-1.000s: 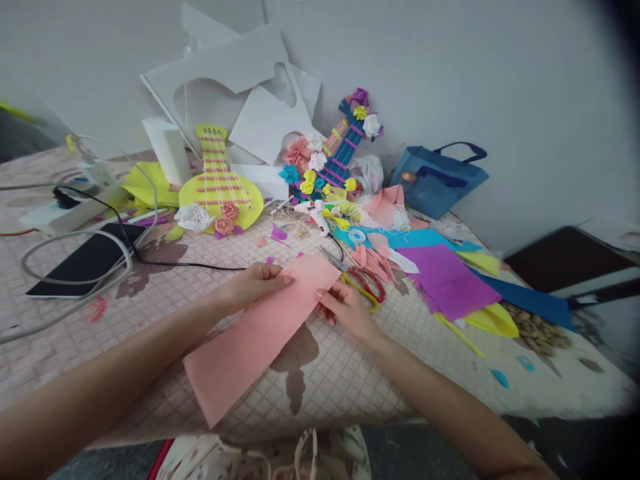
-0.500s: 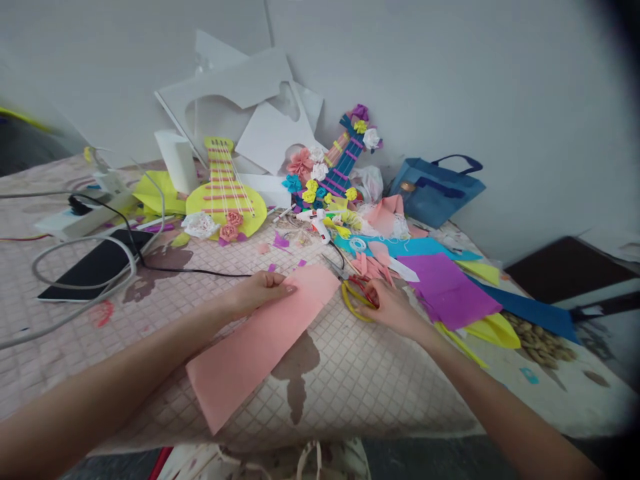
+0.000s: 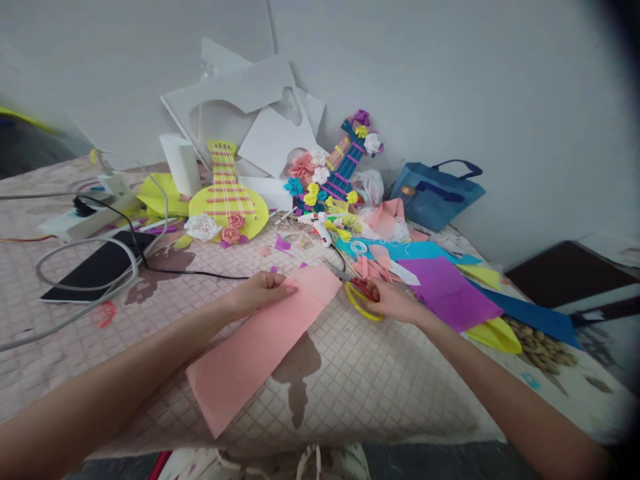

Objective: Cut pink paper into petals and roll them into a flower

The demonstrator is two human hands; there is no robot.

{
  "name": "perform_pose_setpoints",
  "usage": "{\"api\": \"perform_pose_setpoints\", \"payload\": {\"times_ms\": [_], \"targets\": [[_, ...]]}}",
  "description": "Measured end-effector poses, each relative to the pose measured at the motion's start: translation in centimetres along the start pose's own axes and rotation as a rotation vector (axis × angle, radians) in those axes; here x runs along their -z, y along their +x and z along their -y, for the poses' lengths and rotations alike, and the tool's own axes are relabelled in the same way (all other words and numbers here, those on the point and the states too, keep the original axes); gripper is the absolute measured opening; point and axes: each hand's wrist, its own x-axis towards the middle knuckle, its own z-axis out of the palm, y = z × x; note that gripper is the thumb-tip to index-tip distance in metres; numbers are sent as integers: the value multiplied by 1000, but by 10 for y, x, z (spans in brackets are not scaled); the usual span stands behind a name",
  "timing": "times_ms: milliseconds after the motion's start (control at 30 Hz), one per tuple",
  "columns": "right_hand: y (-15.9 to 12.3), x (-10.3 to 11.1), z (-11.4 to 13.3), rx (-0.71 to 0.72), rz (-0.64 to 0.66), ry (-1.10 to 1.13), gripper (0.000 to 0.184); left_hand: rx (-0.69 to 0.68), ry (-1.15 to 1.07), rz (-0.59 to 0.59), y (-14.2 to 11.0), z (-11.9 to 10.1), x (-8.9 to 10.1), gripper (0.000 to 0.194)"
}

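Observation:
My left hand [image 3: 263, 293] pinches the upper edge of a long pink paper strip [image 3: 255, 357], which slants from the lower left up toward the right. Yellow-and-red-handled scissors [image 3: 361, 305] are in my right hand [image 3: 393, 301], fingers closed round the handles. Their blades [image 3: 334, 268] point up and left, close to the strip's far right end; I cannot tell whether they touch the paper. Just beyond the blades lie small cut pink pieces [image 3: 370, 268] and a white glue gun [image 3: 320, 227].
A yellow paper guitar [image 3: 227, 200] and a blue flowered one [image 3: 345, 167] lean at the back. Purple paper [image 3: 450, 293], blue paper and peanuts [image 3: 540, 348] lie right. A power strip [image 3: 90, 220], cables and a black tablet-like slab [image 3: 97, 267] are left. A blue bag [image 3: 435, 197] stands behind.
The scissors have turned slightly and shifted a little to the right in my right hand. My left hand still holds the strip in nearly the same place.

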Motion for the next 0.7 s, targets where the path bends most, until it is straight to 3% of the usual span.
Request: {"api": "perform_pose_setpoints", "payload": {"times_ms": [233, 467, 700], "targets": [[-32, -3, -7, 102, 111, 652, 21, -30, 9, 24, -3, -6, 3, 34], [-80, 1, 15, 120, 214, 761, 27, -48, -72, 20, -6, -16, 7, 28], [-94, 4, 38, 102, 277, 948, 33, -78, -54, 43, -8, -17, 10, 27]]}}
